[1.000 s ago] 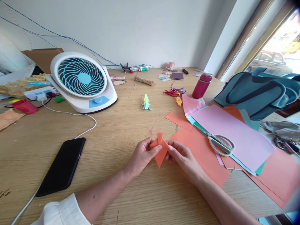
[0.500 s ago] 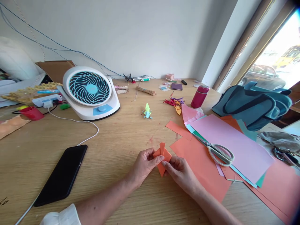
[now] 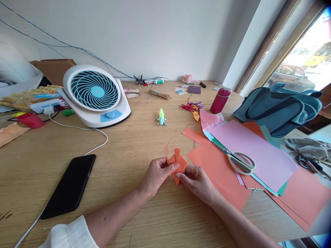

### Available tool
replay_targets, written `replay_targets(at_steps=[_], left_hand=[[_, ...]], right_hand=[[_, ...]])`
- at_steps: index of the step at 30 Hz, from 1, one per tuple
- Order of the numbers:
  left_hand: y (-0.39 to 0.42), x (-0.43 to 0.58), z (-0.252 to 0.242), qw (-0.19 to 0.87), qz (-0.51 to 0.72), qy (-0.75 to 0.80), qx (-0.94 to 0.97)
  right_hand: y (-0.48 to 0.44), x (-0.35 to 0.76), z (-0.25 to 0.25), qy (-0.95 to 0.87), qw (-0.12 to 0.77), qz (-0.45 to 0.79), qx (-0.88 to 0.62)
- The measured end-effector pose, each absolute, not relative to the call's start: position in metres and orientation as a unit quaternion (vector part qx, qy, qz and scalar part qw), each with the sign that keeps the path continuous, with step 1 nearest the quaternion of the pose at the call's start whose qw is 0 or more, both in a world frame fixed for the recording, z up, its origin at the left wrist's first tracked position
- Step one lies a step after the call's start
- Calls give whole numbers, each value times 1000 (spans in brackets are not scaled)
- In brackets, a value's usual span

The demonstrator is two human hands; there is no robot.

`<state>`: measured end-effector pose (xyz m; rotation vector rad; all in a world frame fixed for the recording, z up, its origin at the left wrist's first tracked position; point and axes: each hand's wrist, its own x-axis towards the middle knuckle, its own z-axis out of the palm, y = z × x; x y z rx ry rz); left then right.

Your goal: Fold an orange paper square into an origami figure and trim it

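— Location of the folded orange paper point(image 3: 182, 162)?
— Between left hand point(image 3: 156, 175) and right hand point(image 3: 198, 182), over the table point(image 3: 121, 165), narrow tab point(image 3: 177, 154) pointing away.
— State of the 2 grips?
— Left: pinching the paper's left side, thumb on top. Right: pinching the lower part, thumb near the tip.

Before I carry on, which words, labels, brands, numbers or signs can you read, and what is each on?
"60": handwriting on the table, at the picture's left edge; the character before it is unclear.
Fan hub: faint mark, too blurred to read.
Purple booklet: any marking is too small to read.
Folded orange paper: no text visible.
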<state>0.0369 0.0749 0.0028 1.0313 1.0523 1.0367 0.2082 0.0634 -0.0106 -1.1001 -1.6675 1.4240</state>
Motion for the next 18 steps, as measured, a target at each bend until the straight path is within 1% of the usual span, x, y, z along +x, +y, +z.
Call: replay_targets(at_steps=[7,14,18], left_hand=[[73,38,6,638,429,444,460],[75,38,3,634,450,461,427],[74,39,5,638,433,462,438]], right_hand=[[65,209,-13,-615,362,561,-419],[64,209,-11,-648,325,549,-416],[63,208,-10,-635,347,544,-424]])
